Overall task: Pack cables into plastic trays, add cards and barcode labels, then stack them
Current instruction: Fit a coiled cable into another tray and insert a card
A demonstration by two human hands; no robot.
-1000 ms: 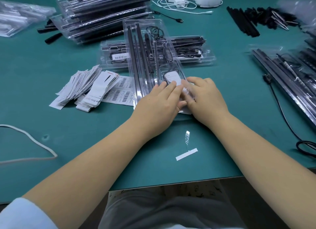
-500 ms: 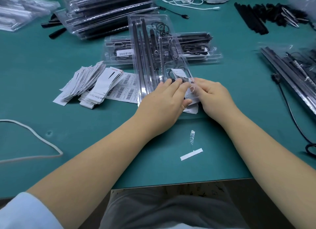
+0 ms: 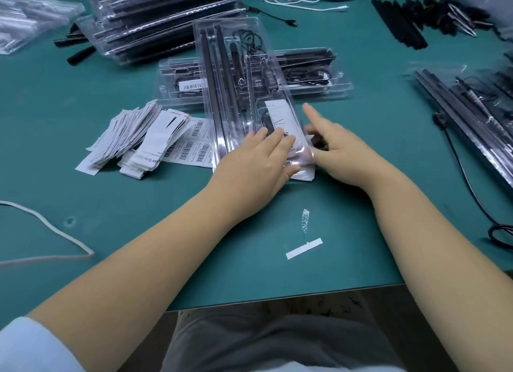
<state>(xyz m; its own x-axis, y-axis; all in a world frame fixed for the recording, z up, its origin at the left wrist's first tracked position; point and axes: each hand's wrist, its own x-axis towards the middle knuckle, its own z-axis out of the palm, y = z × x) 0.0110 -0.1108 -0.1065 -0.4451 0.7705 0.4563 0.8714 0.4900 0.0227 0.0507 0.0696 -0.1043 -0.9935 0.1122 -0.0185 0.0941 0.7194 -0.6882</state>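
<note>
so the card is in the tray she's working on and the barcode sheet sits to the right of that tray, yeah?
Not quite. The head view shows the barcode sheet lying to the left of the tray, beside the pile of cards. The card is indeed in the tray.

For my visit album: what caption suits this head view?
Both hands, left hand and right hand, press a card into a clear plastic tray.
</note>
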